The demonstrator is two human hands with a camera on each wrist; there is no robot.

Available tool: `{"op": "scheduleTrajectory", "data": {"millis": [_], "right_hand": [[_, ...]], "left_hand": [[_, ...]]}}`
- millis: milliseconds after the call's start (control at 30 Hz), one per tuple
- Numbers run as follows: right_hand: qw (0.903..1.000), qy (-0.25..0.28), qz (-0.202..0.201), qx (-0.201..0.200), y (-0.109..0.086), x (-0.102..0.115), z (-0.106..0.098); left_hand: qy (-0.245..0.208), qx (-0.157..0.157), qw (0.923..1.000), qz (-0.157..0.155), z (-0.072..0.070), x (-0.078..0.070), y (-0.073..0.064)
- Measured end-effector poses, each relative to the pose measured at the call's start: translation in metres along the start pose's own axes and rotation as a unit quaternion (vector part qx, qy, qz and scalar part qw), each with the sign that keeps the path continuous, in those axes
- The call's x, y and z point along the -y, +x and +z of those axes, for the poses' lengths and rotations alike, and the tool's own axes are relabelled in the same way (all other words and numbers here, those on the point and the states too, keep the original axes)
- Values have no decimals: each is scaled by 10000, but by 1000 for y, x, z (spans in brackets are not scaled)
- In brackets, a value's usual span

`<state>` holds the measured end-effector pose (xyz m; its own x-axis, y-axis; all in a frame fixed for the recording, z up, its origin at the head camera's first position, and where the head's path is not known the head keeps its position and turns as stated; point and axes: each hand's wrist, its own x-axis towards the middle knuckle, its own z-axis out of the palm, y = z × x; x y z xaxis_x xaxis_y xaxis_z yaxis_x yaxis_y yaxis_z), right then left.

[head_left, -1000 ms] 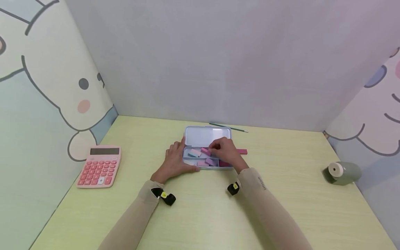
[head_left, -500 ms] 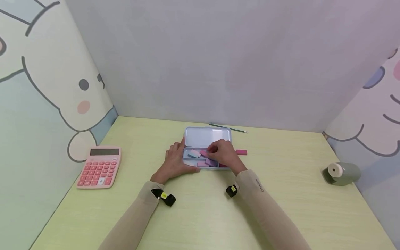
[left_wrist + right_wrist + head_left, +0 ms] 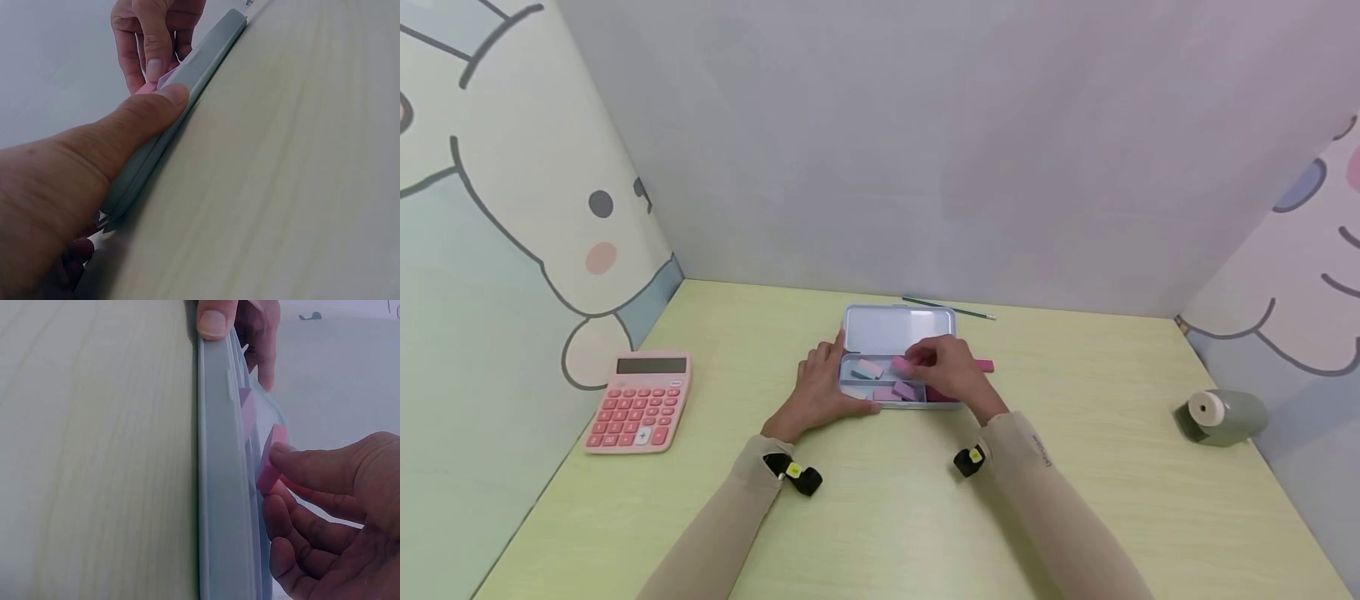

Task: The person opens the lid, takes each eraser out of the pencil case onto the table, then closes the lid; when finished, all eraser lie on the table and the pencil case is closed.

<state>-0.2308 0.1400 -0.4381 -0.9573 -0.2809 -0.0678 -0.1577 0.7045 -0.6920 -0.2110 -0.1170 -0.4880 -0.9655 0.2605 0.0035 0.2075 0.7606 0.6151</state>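
Observation:
An open pale blue pencil case [image 3: 880,327] lies mid-table, its lid tipped back. My left hand [image 3: 820,387] grips its left end, the thumb [image 3: 172,95] pressed on the front wall. Between thumb and fingers, my right hand [image 3: 951,367] pinches a pink eraser [image 3: 272,456] over the back compartment. A pink-and-blue eraser [image 3: 867,369] lies at the left of that compartment. In the front one, a purple eraser [image 3: 905,390] leans by a flat pink eraser [image 3: 886,394]. Something dark magenta [image 3: 937,395] sits in the front right section, partly hidden by the right hand.
A magenta block [image 3: 985,366] lies just right of the case. Behind the lid is a dark green pencil [image 3: 947,307]. A pink calculator [image 3: 638,404] is at the left, and a grey-green rounded object with a cream end [image 3: 1225,415] at the right. Walls border the table's back and sides.
My right hand first dips slightly left in the case, then draws back right, with the pink eraser now raised between its fingers. The left hand stays on the case.

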Motion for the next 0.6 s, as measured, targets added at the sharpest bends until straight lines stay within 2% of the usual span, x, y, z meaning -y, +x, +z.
{"op": "scheduleTrajectory", "data": {"millis": [267, 600], "right_hand": [[9995, -194, -38, -242, -13, -12, -26], [9983, -193, 26, -551, -21, -37, -54]], "left_hand": [[-5, -50, 10000, 8, 1, 1, 1], [-70, -86, 9999, 33, 2, 1, 0]]}}
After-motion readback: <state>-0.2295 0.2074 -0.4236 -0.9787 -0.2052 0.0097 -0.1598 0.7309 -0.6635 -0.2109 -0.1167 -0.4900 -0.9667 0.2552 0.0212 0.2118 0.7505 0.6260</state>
